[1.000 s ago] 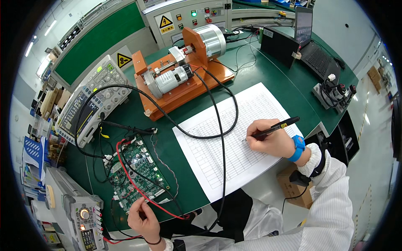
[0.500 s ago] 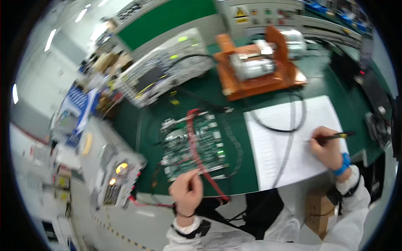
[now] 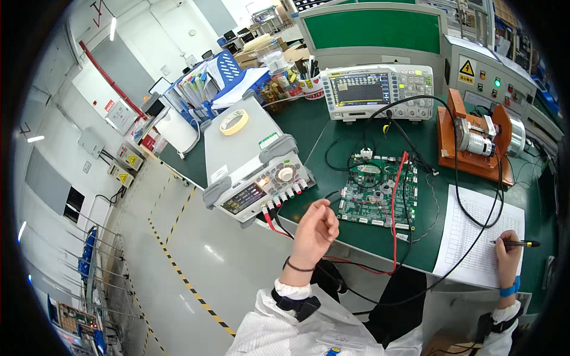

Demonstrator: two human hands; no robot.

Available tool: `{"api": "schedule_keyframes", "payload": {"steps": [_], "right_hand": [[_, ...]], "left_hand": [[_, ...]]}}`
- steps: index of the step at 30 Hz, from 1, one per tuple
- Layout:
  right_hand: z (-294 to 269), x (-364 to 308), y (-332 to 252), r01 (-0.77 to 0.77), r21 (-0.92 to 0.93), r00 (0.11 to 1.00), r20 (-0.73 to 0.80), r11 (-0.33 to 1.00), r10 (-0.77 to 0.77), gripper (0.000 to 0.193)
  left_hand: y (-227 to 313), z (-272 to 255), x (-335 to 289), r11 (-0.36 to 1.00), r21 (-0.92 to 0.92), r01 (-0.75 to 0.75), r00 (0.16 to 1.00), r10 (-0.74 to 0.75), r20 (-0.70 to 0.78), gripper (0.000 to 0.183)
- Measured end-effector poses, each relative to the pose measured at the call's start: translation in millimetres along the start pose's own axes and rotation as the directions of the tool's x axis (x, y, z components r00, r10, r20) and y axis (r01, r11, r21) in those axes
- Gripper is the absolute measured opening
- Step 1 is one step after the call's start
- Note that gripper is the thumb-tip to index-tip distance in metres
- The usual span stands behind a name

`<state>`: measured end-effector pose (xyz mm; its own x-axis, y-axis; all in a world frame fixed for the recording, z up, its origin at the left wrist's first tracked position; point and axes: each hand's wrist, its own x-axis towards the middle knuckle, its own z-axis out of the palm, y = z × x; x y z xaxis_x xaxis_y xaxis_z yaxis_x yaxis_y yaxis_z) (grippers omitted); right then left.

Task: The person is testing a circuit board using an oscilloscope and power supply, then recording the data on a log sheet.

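My right hand [image 3: 508,256] is shut on a black pen [image 3: 523,243] with a yellow band, resting over a white sheet with a printed table [image 3: 460,252]. My left hand [image 3: 316,232] is raised by the table's front edge, beside the lower left of a green circuit board [image 3: 371,216]. Its fingers curl loosely, apart from the thumb, and nothing shows in them. A red cable [image 3: 394,222] runs across the board and over the table edge. Black leads cross the board too, and a black cable [image 3: 497,204] loops over the paper.
A bench power supply [image 3: 255,184] with a tape roll [image 3: 234,122] on top stands left. Behind the board is an oscilloscope [image 3: 362,89]. At the back right, a motor [image 3: 475,144] sits on an orange-brown stand [image 3: 477,167]. Cables hang before my lap.
My view has turned left and sharpened, so the bench now lies further right. My left hand has moved away from the board's near edge to its left. The right hand still holds the pen.
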<state>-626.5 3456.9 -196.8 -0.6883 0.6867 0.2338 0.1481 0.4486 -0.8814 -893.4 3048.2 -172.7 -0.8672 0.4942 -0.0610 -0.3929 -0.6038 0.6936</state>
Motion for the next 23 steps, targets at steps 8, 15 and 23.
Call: {"api": "schedule_keyframes", "payload": {"steps": [8,15,23], "right_hand": [[3,-4,-22,-0.069,0.145,0.998,0.017,0.987,0.067,0.002],[1,-3,-30,-0.056,0.137,0.993,0.108,0.989,0.041,0.007],[-5,-9,-38,-0.043,0.023,0.990,0.136,0.999,0.040,0.008]], "left_hand": [[37,-36,34,0.898,-0.425,0.113,0.984,-0.043,0.171,0.033],[27,-33,21,0.955,-0.276,0.106,0.982,-0.057,0.180,0.025],[-4,-19,3,0.931,-0.338,0.139,0.982,-0.084,0.171,0.019]]}}
